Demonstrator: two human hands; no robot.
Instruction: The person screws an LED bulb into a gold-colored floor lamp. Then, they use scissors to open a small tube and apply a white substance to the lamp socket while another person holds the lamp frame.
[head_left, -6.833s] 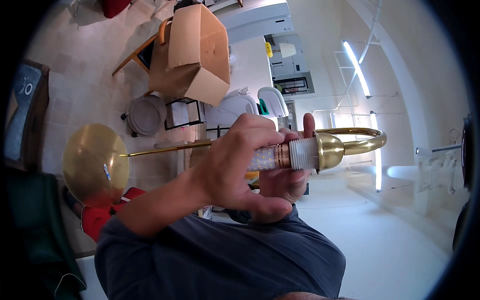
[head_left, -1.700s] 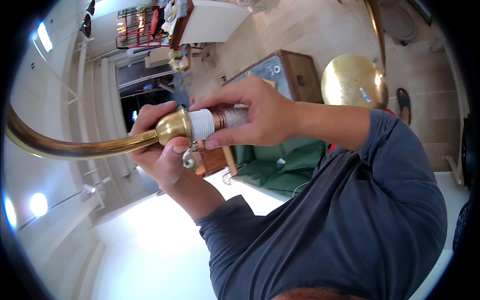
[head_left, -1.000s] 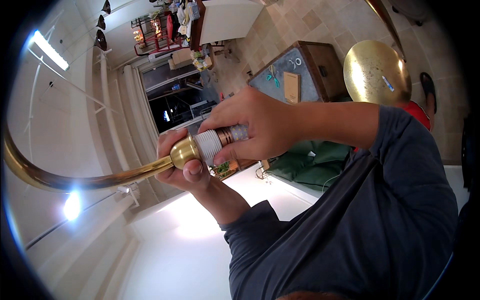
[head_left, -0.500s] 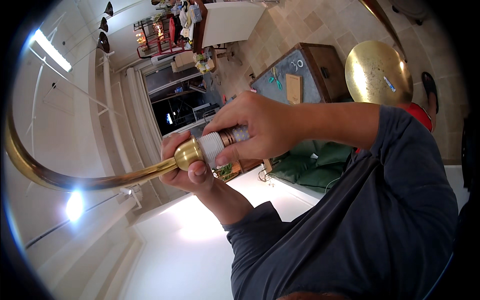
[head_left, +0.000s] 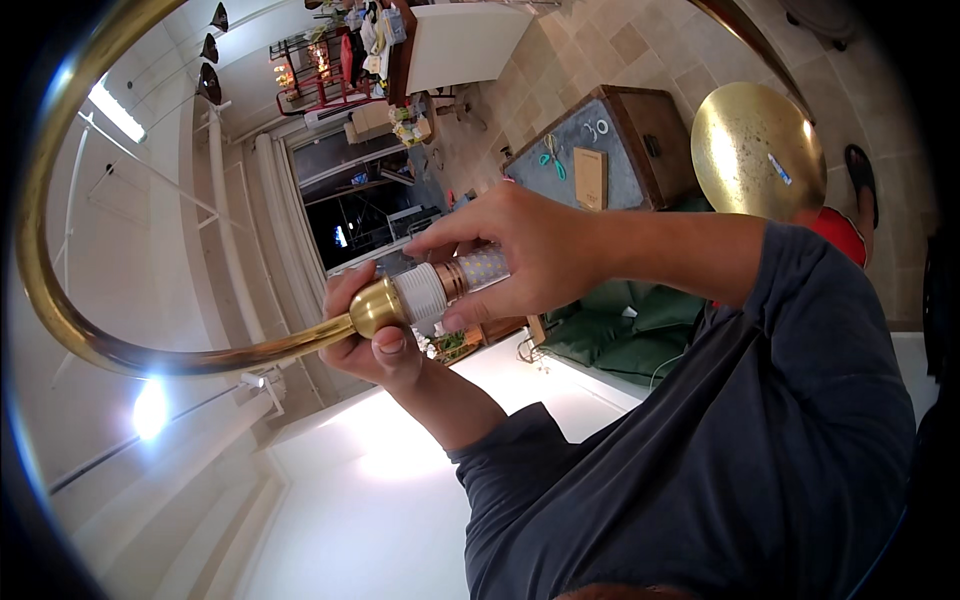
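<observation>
My left hand (head_left: 388,366) pinches the brass cup (head_left: 377,308); beside it, my right hand (head_left: 545,245) surrounds the bulb (head_left: 484,265), tightness unclear.

Right forearm (head_left: 680,253) runs near-horizontal from right of frame; right hand (head_left: 545,245) mid-frame, fingers and thumb in a loose C. Left hand (head_left: 396,358), left of centre, curled; left forearm (head_left: 456,405) below.

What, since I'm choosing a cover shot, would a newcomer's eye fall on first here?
Probably the curved brass tube, bending along the left edge to a brass cup that the left hand holds near the middle. Just right of it, the right hand curls about a yellow-dotted bulb. Next come the shiny round brass disc at upper right and the dazzling white light at lower left.
</observation>
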